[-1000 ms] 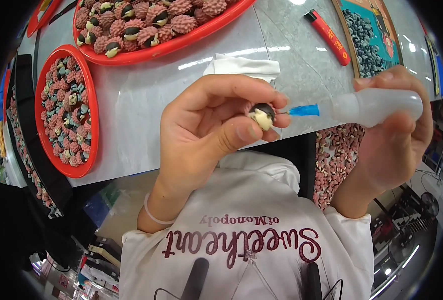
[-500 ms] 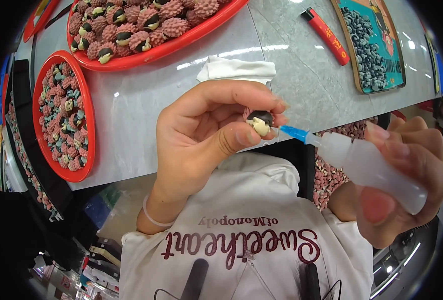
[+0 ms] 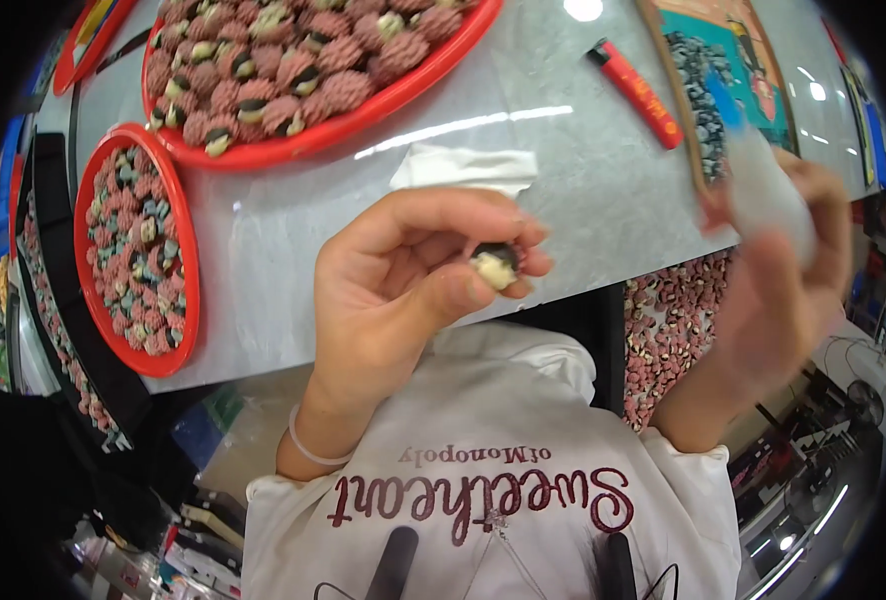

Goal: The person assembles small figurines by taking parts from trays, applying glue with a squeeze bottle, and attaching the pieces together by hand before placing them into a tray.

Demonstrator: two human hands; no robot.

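Note:
Between the thumb and fingertips of my left hand (image 3: 388,265) is a small pink, ridged piece (image 3: 494,266) with a dark cap and a cream part; its pink body is mostly covered by the fingers. My right hand (image 3: 798,290), blurred by motion, grips a white translucent squeeze bottle (image 3: 768,190) with a blue needle tip (image 3: 725,102). That tip points up, in front of a rectangular tray (image 3: 781,60) with a teal printed bottom. Many small dark pieces (image 3: 685,75) lie along the tray's left side.
A large red tray (image 3: 313,140) and a smaller red oval tray (image 3: 194,300) hold many pink pieces. On the grey table (image 3: 563,235) lie a folded white cloth (image 3: 463,168) and a red stick-shaped object (image 3: 638,95). Below the table edge more pink pieces (image 3: 668,320) fill a container.
My right hand has swung the bottle up and away from the held piece, toward the dark pieces. My left hand keeps its pinch, a little lower in view and slightly turned.

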